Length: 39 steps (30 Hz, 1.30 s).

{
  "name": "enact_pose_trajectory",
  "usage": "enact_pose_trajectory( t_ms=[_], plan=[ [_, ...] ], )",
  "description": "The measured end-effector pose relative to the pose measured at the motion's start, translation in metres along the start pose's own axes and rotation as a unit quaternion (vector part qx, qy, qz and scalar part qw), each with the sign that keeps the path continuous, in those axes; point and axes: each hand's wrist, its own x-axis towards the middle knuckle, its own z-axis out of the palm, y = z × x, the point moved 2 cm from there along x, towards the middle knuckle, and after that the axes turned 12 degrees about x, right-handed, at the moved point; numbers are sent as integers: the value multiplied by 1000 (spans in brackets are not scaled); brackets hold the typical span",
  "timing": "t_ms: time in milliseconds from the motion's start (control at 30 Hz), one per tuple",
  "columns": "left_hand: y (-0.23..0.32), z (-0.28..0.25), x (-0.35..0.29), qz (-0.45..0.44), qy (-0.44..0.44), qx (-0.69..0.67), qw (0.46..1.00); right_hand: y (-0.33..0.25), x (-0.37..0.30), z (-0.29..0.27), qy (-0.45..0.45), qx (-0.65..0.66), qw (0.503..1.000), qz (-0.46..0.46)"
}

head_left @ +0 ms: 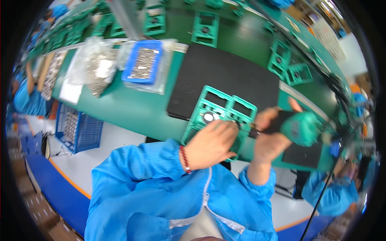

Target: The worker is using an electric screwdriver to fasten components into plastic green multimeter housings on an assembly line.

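Two green plastic frames (206, 91) lie side by side at the near edge of a black mat. A round black part with a white centre (208, 117) sits in the left one. My left hand (213, 142) is closed over the lower part of the frames, its fingers together, hiding what is beneath. My right hand (270, 140) grips a green and black power screwdriver (302, 128), held nearly level. The screwdriver's tip points left at the frames, close to my left fingertips. Whether it touches a screw, I cannot tell.
A blue tray of small metal parts (144, 62) and a plastic bag of metal pieces (99, 68) stand left of the black mat (229, 72). More green frames (205, 29) rest on the conveyor beyond. A blue crate (80, 126) is at lower left. Co-workers (331, 193) sit at both sides.
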Motion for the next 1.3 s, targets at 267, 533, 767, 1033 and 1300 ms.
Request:
enact_pose_trajectory(
  t_ms=[267,533,767,1033,1300],
  plan=[
    [-123,-74,-11,-187,160,54,968,-56,4,-12,40,-56,997,44],
    [-251,-59,-17,-331,-184,165,910,-60,-3,-4,42,-33,995,84],
    [-252,-61,-31,-287,-44,258,921,-54,0,-4,25,-8,995,92],
    [-213,-85,-39,-244,123,247,930,-77,15,0,-97,-11,993,70],
    [-80,-76,-23,-96,130,-88,983,-54,11,18,1,77,987,144]
  ],
)
